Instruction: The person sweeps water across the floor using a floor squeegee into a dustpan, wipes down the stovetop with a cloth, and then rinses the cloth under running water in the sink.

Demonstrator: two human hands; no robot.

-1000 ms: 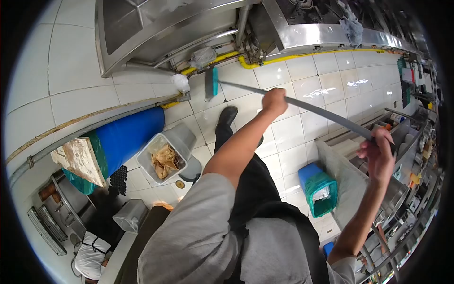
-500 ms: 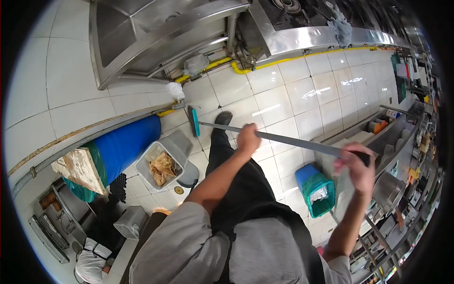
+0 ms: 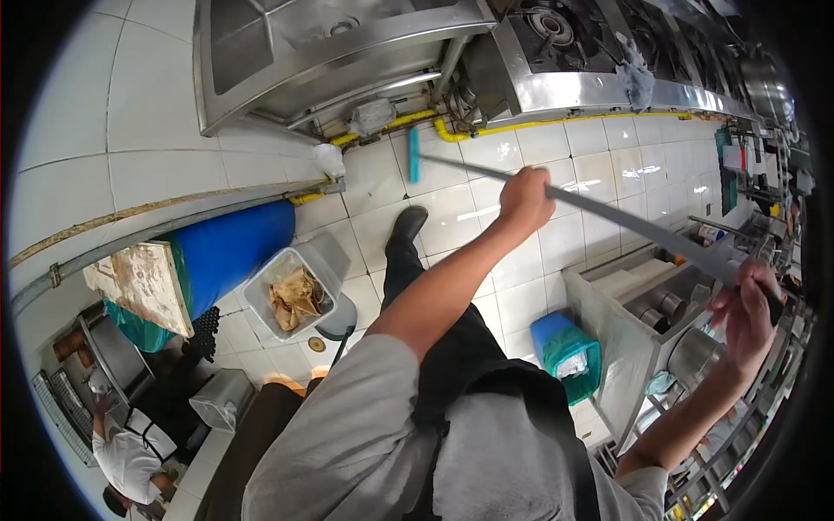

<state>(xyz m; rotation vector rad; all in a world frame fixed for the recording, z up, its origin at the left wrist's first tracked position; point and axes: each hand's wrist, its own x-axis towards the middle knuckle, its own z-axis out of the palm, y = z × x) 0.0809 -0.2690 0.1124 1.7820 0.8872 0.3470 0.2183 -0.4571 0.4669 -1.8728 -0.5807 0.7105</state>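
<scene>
Head view: left hand [image 3: 526,200] closed round pole [image 3: 638,229] partway along; right hand [image 3: 745,318] curled round its end. Teal head [image 3: 414,157] beyond left hand, over tiles [image 3: 453,216]; blue bin [image 3: 548,333] below, between hands.

wearer's two hands [image 3: 526,200] [image 3: 747,317], one broom [image 3: 612,214]

The broom [image 3: 608,214] has a slim turquoise head [image 3: 413,156] and a long, straight grey handle with a dark end [image 3: 773,306]. It slants, head near the yellow pipe [image 3: 447,135], dark end well apart from that pipe.
</scene>
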